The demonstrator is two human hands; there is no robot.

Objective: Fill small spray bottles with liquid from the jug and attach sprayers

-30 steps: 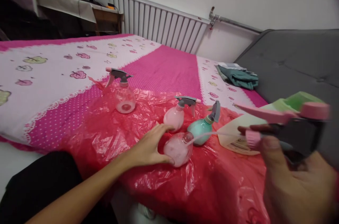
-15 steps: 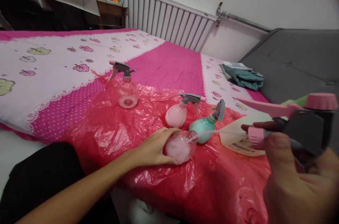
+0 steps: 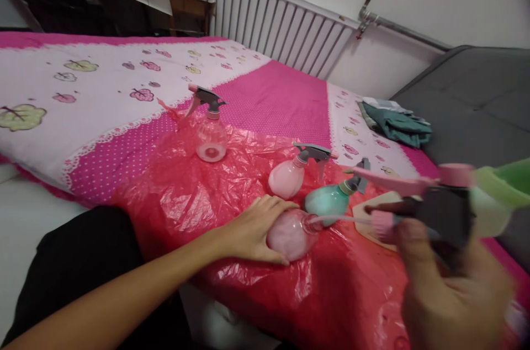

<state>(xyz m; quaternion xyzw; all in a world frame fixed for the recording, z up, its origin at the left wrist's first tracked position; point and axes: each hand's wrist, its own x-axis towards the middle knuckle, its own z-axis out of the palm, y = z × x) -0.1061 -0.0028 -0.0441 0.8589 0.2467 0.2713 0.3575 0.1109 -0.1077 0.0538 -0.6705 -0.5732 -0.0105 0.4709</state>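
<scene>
My left hand [image 3: 261,231] is wrapped round a round, see-through pink bottle [image 3: 292,235] with whitish content, which leans so that its open neck points right. In my right hand [image 3: 455,295] is a trigger spray head [image 3: 445,215], dark grey with a pink trigger and pink collar. Its thin dip tube [image 3: 345,218] reaches left into the neck of that bottle. Just behind stand a pink spray bottle [image 3: 285,179] and a teal spray bottle [image 3: 325,201], both with trigger heads fitted. A clear pink spray bottle [image 3: 211,143] stands farther left.
Red plastic sheeting [image 3: 178,195] covers part of the bed [image 3: 273,96]. A pale jug [image 3: 364,223] with a green top lies partly hidden behind my right hand. Folded clothes [image 3: 397,121] lie near the grey headboard [image 3: 472,90]. A radiator [image 3: 269,16] runs along the wall.
My right hand has brought the spray head left, closer to the held bottle, and less of the tube shows outside the neck. The camera view has shifted slightly.
</scene>
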